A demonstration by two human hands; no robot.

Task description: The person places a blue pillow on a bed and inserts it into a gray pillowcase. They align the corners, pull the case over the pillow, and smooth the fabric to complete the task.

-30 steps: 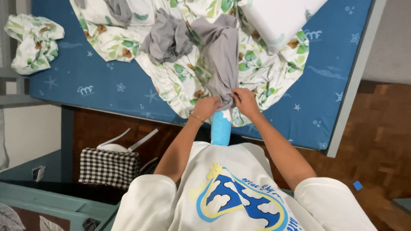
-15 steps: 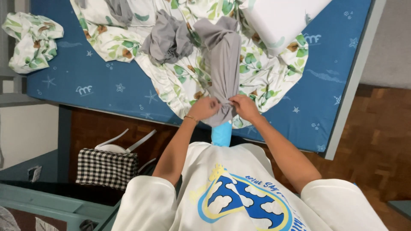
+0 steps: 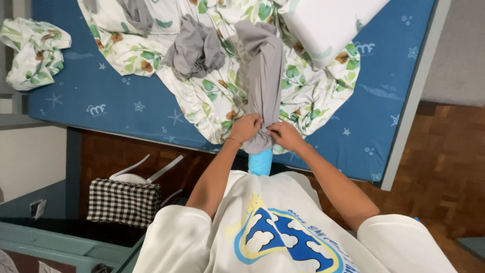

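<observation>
Both hands work at the near edge of the blue mattress (image 3: 116, 108). The left hand (image 3: 246, 128) is closed, pinching the near end of a long grey cloth (image 3: 265, 83); the right hand (image 3: 285, 135) is closed too, gripping the same bunched end from the other side. The hands almost touch.

Change over the last second: the grey cloth now lies stretched and straighter, running from the hands away toward the far side, over the leaf-print sheet (image 3: 313, 91). A second ago it sat more slumped and crumpled. The hands have drawn closer together on its end, and less of the light blue piece (image 3: 260, 162) shows under the grey hem than before. Judged from this, the grey cover is being pulled further along over the blue piece, gathered tightly at its near end.

Around: a second grey cloth (image 3: 194, 50) heaped just left of the stretched one, a white pillow (image 3: 328, 23) far right, a loose leaf-print bundle (image 3: 33, 50) at far left, a checked bag (image 3: 124, 202) on the floor near left.
</observation>
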